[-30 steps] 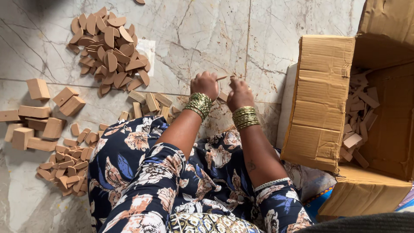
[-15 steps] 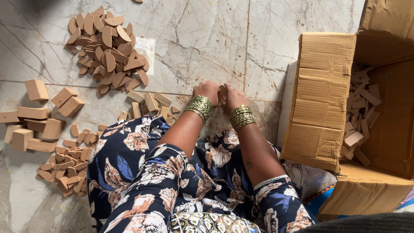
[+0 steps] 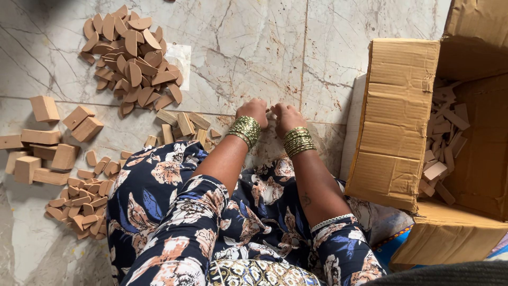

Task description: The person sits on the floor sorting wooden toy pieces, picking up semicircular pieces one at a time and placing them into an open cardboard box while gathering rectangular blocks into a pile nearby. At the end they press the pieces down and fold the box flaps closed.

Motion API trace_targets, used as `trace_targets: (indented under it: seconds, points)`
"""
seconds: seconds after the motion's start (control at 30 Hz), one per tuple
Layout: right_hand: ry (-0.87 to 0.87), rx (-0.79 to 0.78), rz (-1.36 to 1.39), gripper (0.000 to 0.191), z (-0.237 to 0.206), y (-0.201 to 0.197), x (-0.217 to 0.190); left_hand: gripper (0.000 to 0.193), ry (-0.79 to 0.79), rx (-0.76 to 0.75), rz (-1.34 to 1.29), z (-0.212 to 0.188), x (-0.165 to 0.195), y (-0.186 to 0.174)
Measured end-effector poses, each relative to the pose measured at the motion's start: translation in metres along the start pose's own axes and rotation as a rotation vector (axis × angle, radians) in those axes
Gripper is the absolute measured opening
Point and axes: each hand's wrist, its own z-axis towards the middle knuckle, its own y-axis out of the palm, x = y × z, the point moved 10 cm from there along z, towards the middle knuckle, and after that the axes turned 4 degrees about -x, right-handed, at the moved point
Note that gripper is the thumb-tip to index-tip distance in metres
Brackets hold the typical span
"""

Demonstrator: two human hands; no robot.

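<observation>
On bare marble floor point(image 3: 238, 47), left hand point(image 3: 254, 110) beside right hand point(image 3: 284, 114), grips unclear, cardboard box point(image 3: 394, 122) rightward

Home piecework spot: marble floor point(image 3: 238, 47) strewn with wooden pieces point(image 3: 132, 53), open cardboard box point(image 3: 402, 116) alongside.

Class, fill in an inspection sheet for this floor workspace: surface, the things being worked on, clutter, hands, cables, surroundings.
Surface: marble floor, stained, with tile joints.
Job's things: small wooden strips beside the left hand; what lies under the hands is hidden.
Clutter: pile of rounded wooden pieces at upper left; rectangular blocks at left; second pile of small pieces by the knee.
Hands: left hand and right hand close together, pressed down on the floor; grip cannot be told.
Cables: nothing seen.
Surroundings: open cardboard box at right, holding wooden offcuts.
</observation>
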Motion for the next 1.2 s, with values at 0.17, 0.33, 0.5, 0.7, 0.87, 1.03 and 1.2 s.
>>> trace_targets:
  seconds: [0.17, 0.33, 0.5, 0.7, 0.87, 1.03, 1.2]
  points:
    - [0.056, 0.083, 0.094, 0.047, -0.001, -0.012, 0.006, 0.023, 0.010, 0.129, -0.170, 0.000, 0.000, -0.016]
    - [0.010, 0.030, 0.015, 0.058, 0.009, 0.006, 0.005, 0.043, -0.008, 0.054, 0.000, 0.008, -0.010, 0.008]
    - [-0.079, 0.037, 0.378, 0.044, 0.009, 0.023, 0.001, 0.036, -0.073, 0.013, -0.455, 0.021, -0.018, 0.048]
    - [-0.071, -0.161, 1.098, 0.054, -0.021, 0.037, -0.028, 0.032, -0.022, -0.132, -0.803, -0.004, -0.006, 0.052]
    - [0.107, -0.227, 1.415, 0.056, -0.058, 0.032, -0.030, 0.035, -0.071, -0.218, -1.131, -0.046, 0.006, 0.045]
    - [0.258, -0.193, 1.624, 0.039, -0.097, 0.053, -0.036, 0.042, -0.086, -0.136, -1.369, -0.078, 0.009, 0.065]
    - [-0.004, -0.192, 1.734, 0.035, -0.106, 0.044, -0.078, 0.054, 0.236, 0.414, -1.251, -0.112, -0.007, 0.019]
